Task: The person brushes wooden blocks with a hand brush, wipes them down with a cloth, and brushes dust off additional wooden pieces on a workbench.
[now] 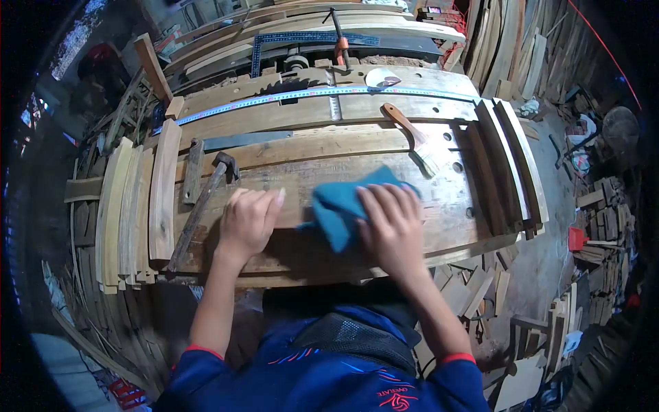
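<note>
A teal cloth (336,206) lies crumpled on the wooden workbench (309,172), with my right hand (392,218) pressed on it, fingers closed over its right part. My left hand (250,218) is curled near the bench's front edge, left of the cloth, its fingers folded in with nothing visible in them. Left of that hand a hammer (202,213) rests at a slant beside a handsaw (193,172). Behind the cloth, to the right, is a brush (405,127) with a wooden handle and pale bristles.
A tape measure (274,97) stretches across the back of the bench, near a clamp (341,44) and a blue square (256,51). Wooden strips stand at the left (165,192) and right (511,165) ends. Wood scraps (604,220) are piled on the floor.
</note>
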